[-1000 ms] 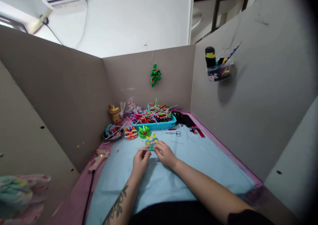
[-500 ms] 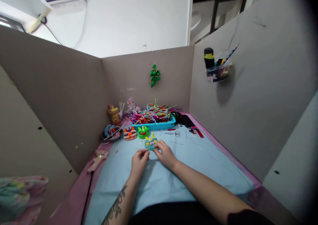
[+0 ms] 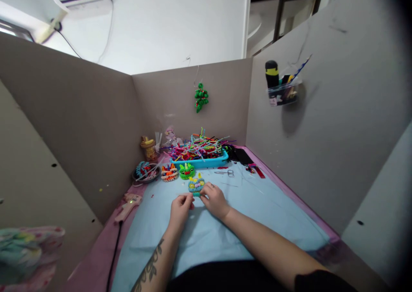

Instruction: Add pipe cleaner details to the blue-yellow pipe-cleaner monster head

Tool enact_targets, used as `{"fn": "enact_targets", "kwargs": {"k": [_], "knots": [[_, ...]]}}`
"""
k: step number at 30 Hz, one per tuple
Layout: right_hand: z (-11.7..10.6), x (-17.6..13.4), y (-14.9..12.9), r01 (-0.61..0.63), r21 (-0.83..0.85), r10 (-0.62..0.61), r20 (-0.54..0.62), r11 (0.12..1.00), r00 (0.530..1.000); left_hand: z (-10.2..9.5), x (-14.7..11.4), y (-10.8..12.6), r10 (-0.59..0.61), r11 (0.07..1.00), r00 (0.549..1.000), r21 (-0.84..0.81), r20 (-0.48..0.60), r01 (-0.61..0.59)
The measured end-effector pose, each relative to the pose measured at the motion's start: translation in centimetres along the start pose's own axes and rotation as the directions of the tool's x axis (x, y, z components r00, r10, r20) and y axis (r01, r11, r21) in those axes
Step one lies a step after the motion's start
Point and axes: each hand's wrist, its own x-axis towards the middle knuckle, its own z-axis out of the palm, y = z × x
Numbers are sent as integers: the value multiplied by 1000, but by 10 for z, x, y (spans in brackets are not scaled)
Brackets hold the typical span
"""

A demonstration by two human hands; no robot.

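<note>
A blue-and-yellow pipe cleaner animal head (image 3: 195,184) lies in front of me on the light blue cloth, with a teal fuzzy strip (image 3: 196,194) along its lower edge. My right hand (image 3: 215,201) is closed, its fingertips gripping the head's lower right side. My left hand (image 3: 180,207) is pinched shut just left of and below the strip; whatever sits between its fingertips is too small to make out. Behind stand a green pipe cleaner head (image 3: 186,171) and an orange-and-cream one (image 3: 169,173).
A blue tray (image 3: 212,163) heaped with pipe cleaners is at the back. Scissors (image 3: 227,173) lie to the right, a pink glue gun (image 3: 128,207) to the left. A dark bowl (image 3: 149,179) holds white sticks. Grey panels (image 3: 225,98) enclose the desk.
My left fingertips have drawn slightly back from the teal strip, more of which now shows. My right hand stays at the animal head. The rest is nearly unchanged.
</note>
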Motion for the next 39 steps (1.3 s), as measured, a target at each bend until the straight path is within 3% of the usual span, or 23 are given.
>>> {"fn": "enact_targets", "kwargs": {"k": [6,13,22,28,39], "knots": [[3,-2,-1,70,-105,-68,24,992,997,1,-1,2,3,998,1000,-66,11,-2],[-3,0,-6,22,64,-30,112,998,993,0,0,1,19,993,1000,-114,-17,-21],[-2,-2,-3,-35,45,29,132,998,991,2,3,-5,34,985,999,-169,-37,-40],[-3,-2,-4,-40,130,21,143,991,990,3,6,-10,64,984,995,-160,-82,-76],[-3,0,-4,-106,247,73,141,963,987,2,3,-5,5,991,1000,-135,1,-5]]}}
